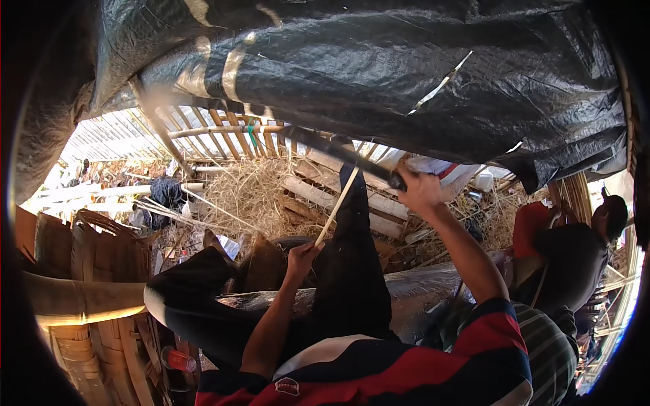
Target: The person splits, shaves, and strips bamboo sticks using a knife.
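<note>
The right hand (421,193), fingers wrapped around the grip of a long dark blade (332,149), holds it out level with the low black sheeting (305,74), while the left hand (303,260) pinches a slim pale strip (338,206) near its lower end. The strip slants up from the left fist alongside an outstretched, dark-trousered leg (349,271) – a hold that probably keeps it steady and the fingers well back from the edge. Whether strip and blade touch is hard to tell, the blade's far end being blurred against the fence (223,132). Straw-like shavings (244,183) cover the ground beyond, beside thick pale lengths of wood or bamboo (379,216). Room looks tight: the sheeting sags just above the blade, the leg lies close below, and another person (565,250) sits at the right. A stout pole (95,298) crosses the left side – a red cup (179,358) lies below it.
</note>
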Action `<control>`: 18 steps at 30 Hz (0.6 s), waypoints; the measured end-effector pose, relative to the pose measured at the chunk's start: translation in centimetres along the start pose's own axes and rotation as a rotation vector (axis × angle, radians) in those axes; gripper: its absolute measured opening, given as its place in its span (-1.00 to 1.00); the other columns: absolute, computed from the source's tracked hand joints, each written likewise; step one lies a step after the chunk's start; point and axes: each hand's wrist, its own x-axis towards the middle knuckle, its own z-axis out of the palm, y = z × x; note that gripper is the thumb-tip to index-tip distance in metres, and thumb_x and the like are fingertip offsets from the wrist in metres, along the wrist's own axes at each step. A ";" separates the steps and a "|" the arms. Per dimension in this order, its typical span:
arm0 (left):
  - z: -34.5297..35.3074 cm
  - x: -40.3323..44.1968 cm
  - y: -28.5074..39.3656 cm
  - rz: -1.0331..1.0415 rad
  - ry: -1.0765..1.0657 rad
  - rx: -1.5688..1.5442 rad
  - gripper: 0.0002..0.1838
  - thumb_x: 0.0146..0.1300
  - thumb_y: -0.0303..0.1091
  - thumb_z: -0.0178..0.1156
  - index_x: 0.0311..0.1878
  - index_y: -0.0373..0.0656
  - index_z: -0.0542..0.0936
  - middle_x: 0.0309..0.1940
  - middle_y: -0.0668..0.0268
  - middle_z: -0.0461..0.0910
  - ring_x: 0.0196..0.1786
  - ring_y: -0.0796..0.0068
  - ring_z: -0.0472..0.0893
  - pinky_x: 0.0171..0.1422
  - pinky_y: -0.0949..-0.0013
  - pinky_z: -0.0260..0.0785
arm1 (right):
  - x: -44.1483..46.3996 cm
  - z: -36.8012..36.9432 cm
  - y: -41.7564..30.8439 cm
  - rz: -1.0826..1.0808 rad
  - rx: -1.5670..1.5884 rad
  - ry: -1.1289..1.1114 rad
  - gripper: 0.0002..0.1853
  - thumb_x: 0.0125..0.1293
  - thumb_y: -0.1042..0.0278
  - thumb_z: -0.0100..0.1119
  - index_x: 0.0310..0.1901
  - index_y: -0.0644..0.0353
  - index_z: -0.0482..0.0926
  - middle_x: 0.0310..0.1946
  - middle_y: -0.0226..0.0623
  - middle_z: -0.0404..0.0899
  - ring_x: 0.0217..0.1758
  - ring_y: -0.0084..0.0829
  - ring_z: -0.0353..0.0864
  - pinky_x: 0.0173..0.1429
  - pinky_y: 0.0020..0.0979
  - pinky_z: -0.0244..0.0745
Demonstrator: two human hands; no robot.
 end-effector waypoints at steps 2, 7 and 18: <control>0.0 -0.3 -2.0 -0.008 0.047 -0.065 -0.74 0.24 -0.28 0.31 -0.16 -0.30 0.68 -0.59 0.54 0.43 -0.49 0.79 0.32 -0.45 0.57 0.12 | -2.0 1.0 -1.5 -0.046 -0.019 -0.121 -0.62 0.05 0.28 0.21 -0.04 0.00 0.47 -0.56 -0.13 0.61 -0.47 -0.13 0.68 -0.39 -0.18 0.56; -0.8 -0.2 -2.7 -0.058 0.015 -0.082 -0.73 0.23 -0.27 0.32 -0.16 -0.32 0.67 -0.57 0.54 0.44 -0.48 0.79 0.33 -0.43 0.59 0.14 | -2.2 2.0 -2.8 -0.257 -0.189 -0.538 -0.59 0.18 0.25 0.16 0.08 -0.03 0.39 -0.40 -0.17 0.62 -0.32 -0.20 0.70 -0.30 -0.24 0.57; -0.9 -1.0 -1.0 -0.056 0.039 -0.013 -0.74 0.22 -0.28 0.34 -0.16 -0.29 0.68 -0.57 0.57 0.41 -0.46 0.79 0.31 -0.40 0.60 0.14 | -1.5 -1.2 7.5 0.319 0.133 0.345 -0.70 0.06 0.30 0.26 -0.12 0.09 0.57 -0.46 0.03 0.62 -0.34 0.09 0.63 -0.28 -0.04 0.53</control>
